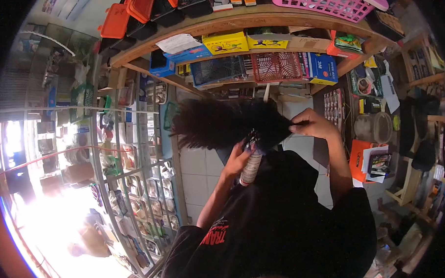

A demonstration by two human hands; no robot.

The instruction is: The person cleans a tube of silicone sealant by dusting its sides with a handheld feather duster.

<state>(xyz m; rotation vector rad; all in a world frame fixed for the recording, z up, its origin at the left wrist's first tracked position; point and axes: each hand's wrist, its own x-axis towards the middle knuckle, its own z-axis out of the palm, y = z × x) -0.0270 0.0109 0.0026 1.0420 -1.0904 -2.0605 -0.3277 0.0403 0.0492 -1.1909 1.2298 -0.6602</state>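
Observation:
A black, fluffy feather duster (213, 121) stretches across the middle of the head view, in front of my chest. My left hand (238, 158) is closed around the upper part of a white printed cylinder with a red band (251, 169), just below the feathers. Whether this cylinder is a can or part of the duster, I cannot tell. At the duster's right end, my right hand (313, 125) pinches the dark feathers between thumb and fingers. A pale stick (267, 91) shows above the feathers; its lower end is hidden.
Ahead stands a wooden shelf (246, 22) with yellow boxes (225, 44), a red basket (279, 66) and a pink basket (330, 5). A glass display case (147, 185) lines the left. An orange box (361, 161) and a green basket (366, 83) are at the right.

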